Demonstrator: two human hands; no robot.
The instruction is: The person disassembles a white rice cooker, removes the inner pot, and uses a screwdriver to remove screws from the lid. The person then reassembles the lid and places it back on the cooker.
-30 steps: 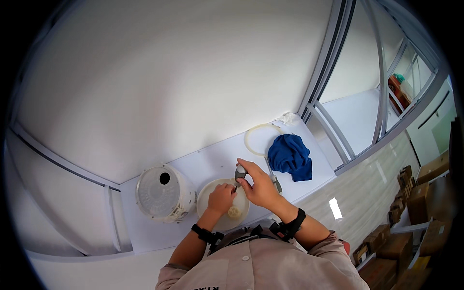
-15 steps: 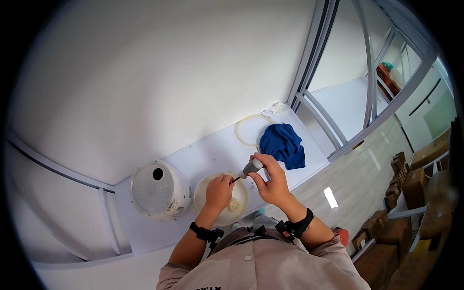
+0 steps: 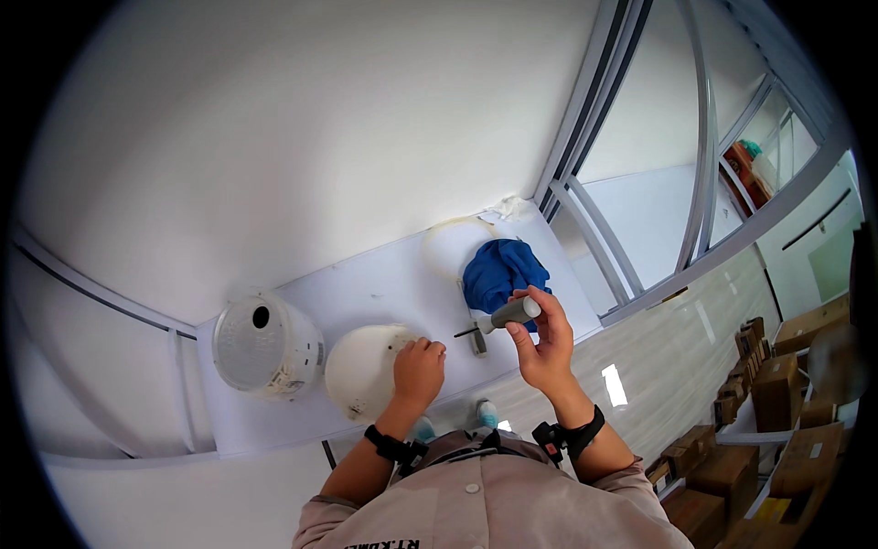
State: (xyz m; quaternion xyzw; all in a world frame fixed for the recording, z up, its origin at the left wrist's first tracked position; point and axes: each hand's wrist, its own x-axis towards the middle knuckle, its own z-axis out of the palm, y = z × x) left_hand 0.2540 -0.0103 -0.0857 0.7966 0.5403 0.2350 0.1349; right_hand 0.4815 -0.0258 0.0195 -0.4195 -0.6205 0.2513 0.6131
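My right hand (image 3: pixel 547 352) grips a screwdriver (image 3: pixel 510 315) by its grey handle. The dark shaft points left, towards my left hand, and its tip touches nothing. A white, round, dish-like cover (image 3: pixel 361 380) lies at the table's near side, smooth face up, with small dark spots near its rim. My left hand (image 3: pixel 419 373) is closed over the cover's right edge, fingers bent; its thumb is hidden. Between the hands and the blue cloth (image 3: pixel 503 274) lies a small grey piece (image 3: pixel 478 342), too unclear to name.
A white drum (image 3: pixel 265 348) with a round dark hole on top stands left of the cover. Behind the cloth lies a pale ring (image 3: pixel 439 240), with crumpled white material (image 3: pixel 514 209) in the corner. The white table (image 3: pixel 366 293) meets a wall; cardboard boxes (image 3: pixel 777 393) fill shelves at right.
The cover has turned over: its hollow side with a round fitting showed before, its smooth side now. My right hand has drawn the screwdriver away to the right. The whole view has shifted.
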